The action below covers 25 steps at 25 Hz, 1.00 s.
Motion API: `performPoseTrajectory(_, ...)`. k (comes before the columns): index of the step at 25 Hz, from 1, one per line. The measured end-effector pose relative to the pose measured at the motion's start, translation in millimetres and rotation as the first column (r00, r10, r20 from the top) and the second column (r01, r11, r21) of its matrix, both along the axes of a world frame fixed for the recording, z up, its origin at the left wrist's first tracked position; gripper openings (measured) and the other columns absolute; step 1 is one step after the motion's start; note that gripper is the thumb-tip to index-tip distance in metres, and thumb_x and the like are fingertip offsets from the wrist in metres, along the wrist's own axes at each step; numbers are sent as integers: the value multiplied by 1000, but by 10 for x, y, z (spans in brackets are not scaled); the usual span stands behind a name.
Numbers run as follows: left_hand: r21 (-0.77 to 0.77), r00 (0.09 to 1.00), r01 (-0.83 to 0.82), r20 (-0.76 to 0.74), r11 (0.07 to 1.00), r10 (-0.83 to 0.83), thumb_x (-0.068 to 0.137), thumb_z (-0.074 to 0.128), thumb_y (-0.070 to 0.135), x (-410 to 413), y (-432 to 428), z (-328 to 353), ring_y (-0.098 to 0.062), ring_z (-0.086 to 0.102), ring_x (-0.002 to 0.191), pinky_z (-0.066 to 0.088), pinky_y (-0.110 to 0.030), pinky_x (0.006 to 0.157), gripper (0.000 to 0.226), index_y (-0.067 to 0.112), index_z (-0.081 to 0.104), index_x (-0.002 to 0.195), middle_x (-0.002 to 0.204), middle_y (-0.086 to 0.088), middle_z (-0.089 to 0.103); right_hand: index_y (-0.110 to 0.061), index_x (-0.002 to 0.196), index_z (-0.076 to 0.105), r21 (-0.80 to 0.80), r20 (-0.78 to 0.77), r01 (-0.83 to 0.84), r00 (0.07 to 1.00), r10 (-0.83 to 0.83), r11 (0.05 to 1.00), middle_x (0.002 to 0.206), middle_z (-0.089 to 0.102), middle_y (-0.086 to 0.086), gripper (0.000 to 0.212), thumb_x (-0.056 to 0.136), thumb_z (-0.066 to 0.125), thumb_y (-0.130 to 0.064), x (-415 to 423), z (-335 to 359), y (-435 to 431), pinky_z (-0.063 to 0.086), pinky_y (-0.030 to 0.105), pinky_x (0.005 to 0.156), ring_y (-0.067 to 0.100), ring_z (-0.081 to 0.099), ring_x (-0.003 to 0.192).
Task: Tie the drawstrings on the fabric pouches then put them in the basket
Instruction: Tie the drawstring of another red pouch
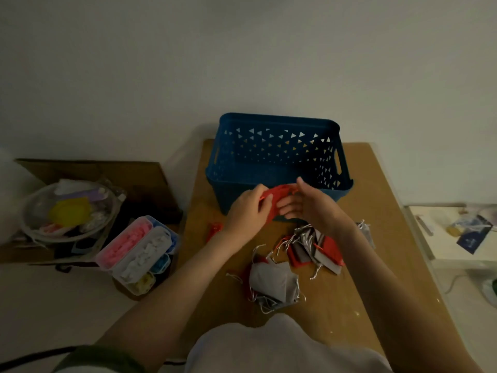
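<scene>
Hands of yours meet above a brown table (376, 211), sharing one red pouch (279, 193) held just in front of the near wall of a blue basket (277, 121). Your left hand (250, 210) grips the pouch's left edge with curled fingers, while your right hand (313, 207) lies under its right side, fingers straight and close together, thumb lifted beside the upper corner. Nearer to you a loose pile of grey and red pouches (295, 262) lies on the table with strings trailing, and a small red pouch (214, 230) lies apart to the left.
</scene>
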<state>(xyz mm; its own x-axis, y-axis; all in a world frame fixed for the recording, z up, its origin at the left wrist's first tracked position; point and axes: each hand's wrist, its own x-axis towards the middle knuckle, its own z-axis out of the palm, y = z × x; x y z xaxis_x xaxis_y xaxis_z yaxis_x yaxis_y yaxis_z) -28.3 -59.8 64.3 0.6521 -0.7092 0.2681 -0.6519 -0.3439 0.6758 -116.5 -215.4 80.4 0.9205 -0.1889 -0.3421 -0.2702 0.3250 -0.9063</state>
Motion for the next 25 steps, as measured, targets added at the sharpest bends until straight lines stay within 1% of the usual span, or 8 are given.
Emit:
performPoseTrajectory(2,63,945,99,-318,993,-74,100,44,29,178,-15,204,-13,57,72,42,-22,67,22,11,56,98,78,2,60,1,115,55,-92,93,-59,993,67,994,84,63,6,64,87,48,-55,48,140,-50,50,26,69,15,59,72)
performPoseTrajectory(4,121,872,219,-469,968,-138,101,39,34,274,-6,339,-12,59,70,44,-28,77,33,6,57,96,68,3,61,-3,105,57,-247,140,-39,987,75,968,76,60,0,44,86,60,-43,101,244,-52,47,24,65,10,55,66)
performPoseTrajectory(6,124,847,249,-509,961,-153,101,37,38,327,14,397,-16,60,71,45,-30,84,40,3,57,95,58,6,57,-10,88,57,-327,163,24,986,31,945,68,57,1,18,91,58,-28,151,308,-17,42,24,60,9,52,58)
performPoseTrajectory(10,78,851,148,-519,986,-86,100,33,45,433,50,567,-8,56,58,45,-27,80,41,16,54,80,56,6,53,-12,84,57,-290,268,141,961,-60,947,61,55,4,15,96,52,-21,233,394,-3,38,21,49,13,45,50)
performPoseTrajectory(14,-8,803,101,-589,995,-87,99,29,49,491,10,709,-6,53,54,44,-25,75,48,16,49,70,55,4,51,-9,88,58,-189,355,238,921,-160,953,61,56,0,12,96,50,-12,403,528,-15,39,20,53,11,47,55)
performPoseTrajectory(20,-148,711,-96,-702,984,-37,101,32,41,662,65,699,-11,49,59,39,-26,71,54,14,38,55,53,2,39,-9,78,53,-111,298,399,887,-353,910,59,58,0,22,99,47,-11,534,590,-127,40,21,50,11,46,52)
performPoseTrajectory(23,-286,582,-197,-804,938,-123,102,33,33,688,68,642,-10,49,78,36,-23,72,49,12,38,58,67,-1,43,-7,82,54,-50,203,466,871,-448,883,62,55,3,20,100,46,-12,507,450,-153,42,23,52,14,46,54)
performPoseTrajectory(25,-458,393,-321,-861,829,-324,100,37,29,628,40,637,-8,52,77,40,-20,72,40,10,45,66,77,-2,54,-7,85,54,-33,145,418,901,-410,908,64,56,4,18,100,46,-12,493,348,-105,44,23,54,14,47,56)
